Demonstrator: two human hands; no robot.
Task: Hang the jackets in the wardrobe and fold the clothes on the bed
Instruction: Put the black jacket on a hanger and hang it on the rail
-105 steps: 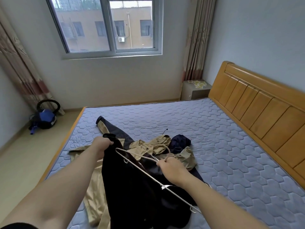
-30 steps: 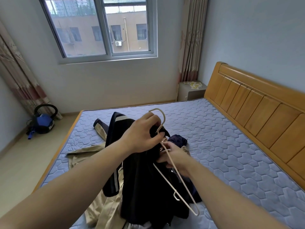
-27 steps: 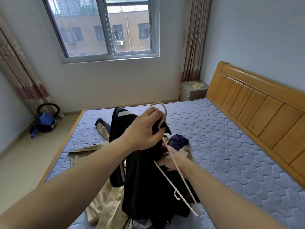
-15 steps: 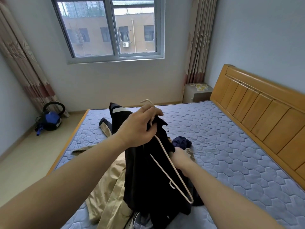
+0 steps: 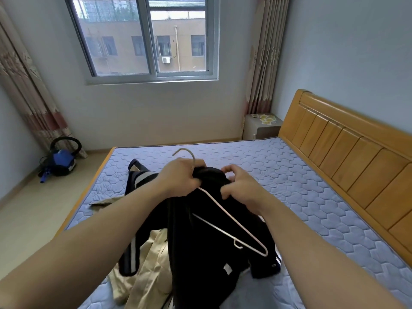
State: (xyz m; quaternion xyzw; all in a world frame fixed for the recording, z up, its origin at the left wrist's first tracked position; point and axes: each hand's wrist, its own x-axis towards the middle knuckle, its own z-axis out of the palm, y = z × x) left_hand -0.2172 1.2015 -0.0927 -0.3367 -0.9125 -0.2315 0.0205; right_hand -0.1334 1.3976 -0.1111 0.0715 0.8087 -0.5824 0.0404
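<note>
A black jacket [image 5: 200, 253] with white stripes hangs lifted above the bed [image 5: 312, 197]. My left hand [image 5: 178, 177] grips the neck of a white wire hanger [image 5: 234, 226] together with the jacket's collar; the hook sticks up above my fingers. My right hand [image 5: 240, 186] pinches the collar just to the right. The hanger's lower arm lies outside, across the jacket's front. A beige jacket [image 5: 147, 275] lies crumpled on the mattress beneath, partly hidden.
A wooden headboard [image 5: 356, 157] runs along the right. A grey nightstand [image 5: 260, 128] stands in the far corner under a curtain. A blue vacuum cleaner [image 5: 60, 161] sits on the floor at the left, below the window [image 5: 147, 39].
My right hand has risen from the hanger's lower part to the collar beside my left hand. The jacket has been lifted higher off the bed.
</note>
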